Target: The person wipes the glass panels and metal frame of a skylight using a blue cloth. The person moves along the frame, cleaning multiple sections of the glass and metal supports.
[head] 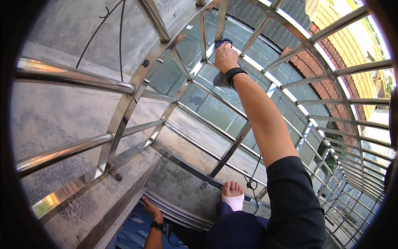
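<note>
My right hand (226, 56) reaches far out and grips a dark blue cloth (224, 42). The cloth is pressed against a flat upright bar (221, 23) of a stainless-steel window grille, where it meets a curved rail. Under the right wrist, beside a black band (235, 72), hangs a grey flap (221, 80) whose nature is unclear. Low in the view, my left hand (151, 209) touches the window frame (178, 211) near the corner of its tracks. Its fingers are partly hidden, and I cannot tell how firmly they hold.
My bare toes, in a white foot sleeve (233, 202), stand on the concrete sill (183, 177). A black cord (251, 183) is knotted to the lower grille bars. Two dark cables (121, 40) hang by the grey wall. Beyond the grille lie a lower ledge and tiled roofs (335, 62).
</note>
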Demonstrator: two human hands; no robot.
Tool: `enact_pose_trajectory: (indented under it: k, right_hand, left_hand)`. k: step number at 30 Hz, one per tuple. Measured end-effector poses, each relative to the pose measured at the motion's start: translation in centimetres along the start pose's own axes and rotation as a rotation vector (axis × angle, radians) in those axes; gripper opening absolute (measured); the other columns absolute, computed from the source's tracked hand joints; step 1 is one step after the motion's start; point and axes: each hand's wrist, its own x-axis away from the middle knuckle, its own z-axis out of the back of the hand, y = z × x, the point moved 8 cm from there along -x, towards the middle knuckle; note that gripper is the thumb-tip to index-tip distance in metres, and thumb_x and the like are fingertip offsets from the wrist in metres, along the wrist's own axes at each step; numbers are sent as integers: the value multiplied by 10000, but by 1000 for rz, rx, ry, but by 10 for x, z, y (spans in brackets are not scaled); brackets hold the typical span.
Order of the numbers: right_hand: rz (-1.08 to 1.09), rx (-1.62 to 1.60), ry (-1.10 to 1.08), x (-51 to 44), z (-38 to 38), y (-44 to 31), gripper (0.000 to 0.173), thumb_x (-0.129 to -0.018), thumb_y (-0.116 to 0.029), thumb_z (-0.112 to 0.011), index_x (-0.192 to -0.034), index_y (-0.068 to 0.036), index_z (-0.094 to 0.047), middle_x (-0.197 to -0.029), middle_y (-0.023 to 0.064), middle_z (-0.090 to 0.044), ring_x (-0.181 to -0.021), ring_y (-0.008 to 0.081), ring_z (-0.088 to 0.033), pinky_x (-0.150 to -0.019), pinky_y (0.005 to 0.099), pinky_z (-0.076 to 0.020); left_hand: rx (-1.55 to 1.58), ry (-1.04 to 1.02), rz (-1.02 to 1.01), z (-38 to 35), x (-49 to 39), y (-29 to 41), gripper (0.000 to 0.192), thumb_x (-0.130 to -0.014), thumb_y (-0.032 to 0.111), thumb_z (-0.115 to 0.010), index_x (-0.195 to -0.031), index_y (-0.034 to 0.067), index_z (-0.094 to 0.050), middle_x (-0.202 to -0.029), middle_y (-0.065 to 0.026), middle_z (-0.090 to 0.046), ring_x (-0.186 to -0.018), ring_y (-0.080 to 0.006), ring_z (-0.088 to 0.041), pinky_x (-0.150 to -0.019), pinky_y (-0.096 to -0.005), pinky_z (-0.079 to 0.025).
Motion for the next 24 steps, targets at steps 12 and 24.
enact_pose_trajectory:
  k: [12, 24]
  right_hand:
    - [94, -94, -182, 79, 32, 37, 232, -728, -111, -584, -890, 43, -648, -875, 234, -636, -823, 358, -652, -686, 407, -533]
    - [-115, -114, 3, 72, 30, 87, 506, -774, -109, -565, -1238, 52, -444, -1053, 196, -538, -853, 342, -639, -680, 425, -528]
  left_hand:
    - [147, 33, -142, -3, 12, 19, 812, -878, 593, -463, -807, -213, -538, -677, -231, -592, -576, -233, -486, -565, -414, -402]
    - [258, 45, -256, 1, 19, 34, 735, -902, 532, -474, -943, -195, -577, -822, -307, -628, -655, -293, -566, -626, -405, -435]
